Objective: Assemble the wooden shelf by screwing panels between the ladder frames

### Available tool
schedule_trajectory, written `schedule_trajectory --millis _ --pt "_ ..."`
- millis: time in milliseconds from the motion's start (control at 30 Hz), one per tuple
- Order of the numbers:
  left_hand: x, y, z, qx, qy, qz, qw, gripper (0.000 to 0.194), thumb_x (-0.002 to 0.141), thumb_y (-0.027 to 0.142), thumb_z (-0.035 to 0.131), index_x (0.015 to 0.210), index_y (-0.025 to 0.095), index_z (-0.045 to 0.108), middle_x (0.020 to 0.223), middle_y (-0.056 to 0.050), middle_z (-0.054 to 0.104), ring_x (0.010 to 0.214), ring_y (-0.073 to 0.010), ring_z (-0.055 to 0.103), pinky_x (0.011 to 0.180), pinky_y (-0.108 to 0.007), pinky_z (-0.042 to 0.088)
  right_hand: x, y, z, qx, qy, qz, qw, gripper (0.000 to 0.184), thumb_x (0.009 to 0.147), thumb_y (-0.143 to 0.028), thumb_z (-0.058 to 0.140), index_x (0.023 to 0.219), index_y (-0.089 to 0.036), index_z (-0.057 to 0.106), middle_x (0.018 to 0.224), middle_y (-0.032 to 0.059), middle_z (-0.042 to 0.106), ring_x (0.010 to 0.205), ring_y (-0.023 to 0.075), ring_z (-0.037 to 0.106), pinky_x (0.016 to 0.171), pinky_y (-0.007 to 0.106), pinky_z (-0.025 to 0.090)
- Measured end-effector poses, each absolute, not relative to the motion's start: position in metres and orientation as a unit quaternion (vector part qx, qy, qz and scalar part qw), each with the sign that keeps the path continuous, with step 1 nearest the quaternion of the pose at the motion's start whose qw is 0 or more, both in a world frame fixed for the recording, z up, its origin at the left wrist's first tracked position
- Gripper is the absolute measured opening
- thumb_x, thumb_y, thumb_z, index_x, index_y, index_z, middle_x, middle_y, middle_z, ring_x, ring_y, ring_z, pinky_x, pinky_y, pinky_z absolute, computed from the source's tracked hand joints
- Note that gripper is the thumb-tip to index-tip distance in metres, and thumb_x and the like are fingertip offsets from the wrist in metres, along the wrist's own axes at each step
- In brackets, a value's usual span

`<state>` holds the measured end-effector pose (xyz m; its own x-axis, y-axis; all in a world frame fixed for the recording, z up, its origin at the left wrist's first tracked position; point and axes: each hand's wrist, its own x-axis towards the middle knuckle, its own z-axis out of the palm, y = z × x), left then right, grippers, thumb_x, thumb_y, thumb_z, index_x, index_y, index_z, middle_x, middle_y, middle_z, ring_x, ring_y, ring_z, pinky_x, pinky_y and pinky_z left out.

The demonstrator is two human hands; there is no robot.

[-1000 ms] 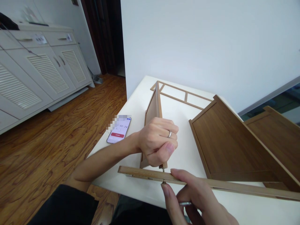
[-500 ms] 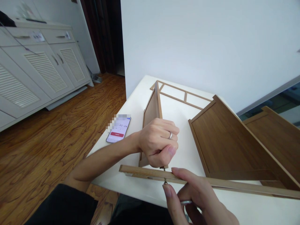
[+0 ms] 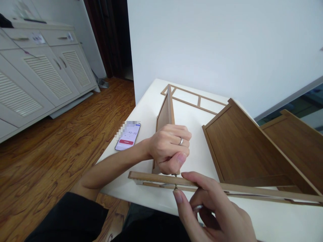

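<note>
My left hand (image 3: 171,148) is wrapped round the near end of an upright wooden panel (image 3: 165,112). Across the table's front lies a long wooden frame (image 3: 153,176), held on edge close to that panel's end. A brass-coloured screw (image 3: 176,187) passes through the frame towards the panel end, its head sticking out on my side. With the thumb against the screw head and the index finger on the frame's top edge, my right hand (image 3: 212,208) pinches both. A small silvery metal piece (image 3: 198,208) shows among its curled fingers; I cannot tell what it is.
A phone (image 3: 128,136) running a timer lies on the white table (image 3: 191,156), left of the panel. A slim ladder-like wooden frame (image 3: 199,101) lies at the back. Two larger wooden panels (image 3: 242,148) lean at the right. The wall (image 3: 202,40) borders the table's far side.
The frame has tilted slightly, showing more of its slotted near face. Both hands keep their grip, the right thumb staying on the screw head. The view has shifted a little.
</note>
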<state>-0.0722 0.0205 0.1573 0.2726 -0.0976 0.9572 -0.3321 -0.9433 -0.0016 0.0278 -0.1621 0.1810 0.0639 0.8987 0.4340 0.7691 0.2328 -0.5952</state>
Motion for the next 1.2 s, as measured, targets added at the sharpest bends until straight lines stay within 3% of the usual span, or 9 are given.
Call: schedule_trajectory --millis 533,667,800,967,1100,1200 --pt "-0.065 0.024 0.153 0.794 -0.154 0.579 0.104 0.045 0.102 0.027 0.024 0.057 0.024 0.027 0.044 0.001 0.038 0.048 -0.0176 0.042 0.059 -0.036 0.044 0.026 -0.164 0.18 -0.621 -0.674 0.101 0.386 0.015 0.099 -0.034 0.06 0.112 -0.026 0.06 0.051 -0.0124 0.053 0.035 0.0071 0.044 0.04 0.018 0.039" --pt "-0.068 0.022 0.151 0.785 -0.16 0.588 0.11 0.04 0.1 0.023 0.031 0.06 0.024 0.033 0.046 0.002 0.043 0.052 -0.0169 0.044 0.062 -0.035 0.046 0.027 -0.163 0.18 -0.616 -0.676 0.103 0.392 0.016 0.099 -0.033 0.06 0.112 -0.025 0.06 0.052 -0.0126 0.053 0.035 0.0066 0.043 0.04 0.017 0.038" --pt "-0.075 0.015 0.148 0.8 -0.102 0.573 0.148 0.033 0.096 0.023 0.041 0.063 0.023 0.043 0.056 0.002 0.06 0.064 -0.0172 0.052 0.086 -0.042 0.049 0.031 -0.161 0.181 -0.597 -0.694 0.101 0.39 0.018 0.097 -0.029 0.064 0.114 -0.026 0.057 0.052 -0.0151 0.054 0.035 0.0046 0.043 0.038 0.014 0.036" --pt "-0.092 0.006 0.153 0.825 -0.046 0.507 0.245 0.035 0.099 0.03 0.053 0.066 0.024 0.06 0.081 -0.001 0.076 0.089 -0.0197 0.06 0.119 -0.053 0.033 0.035 -0.158 0.178 -0.57 -0.715 0.1 0.391 0.023 0.096 -0.025 0.065 0.117 -0.025 0.055 0.054 -0.0152 0.055 0.037 0.0039 0.048 0.039 0.013 0.037" --pt "-0.11 0.008 0.166 0.858 -0.036 0.406 0.314 0.023 0.101 0.026 0.057 0.083 0.024 0.071 0.087 -0.001 0.076 0.095 -0.0173 0.063 0.128 -0.052 0.023 0.033 -0.158 0.172 -0.577 -0.697 0.089 0.417 0.019 0.098 -0.03 0.062 0.116 -0.025 0.057 0.051 -0.0146 0.055 0.036 0.006 0.048 0.042 0.015 0.041" --pt "-0.117 0.01 0.173 0.867 -0.037 0.371 0.331 0.018 0.098 0.023 0.061 0.084 0.024 0.071 0.086 -0.001 0.076 0.095 -0.0164 0.064 0.129 -0.051 0.021 0.031 -0.159 0.171 -0.583 -0.69 0.084 0.42 0.017 0.099 -0.034 0.061 0.114 -0.026 0.057 0.051 -0.0157 0.055 0.034 0.0057 0.045 0.041 0.015 0.041"
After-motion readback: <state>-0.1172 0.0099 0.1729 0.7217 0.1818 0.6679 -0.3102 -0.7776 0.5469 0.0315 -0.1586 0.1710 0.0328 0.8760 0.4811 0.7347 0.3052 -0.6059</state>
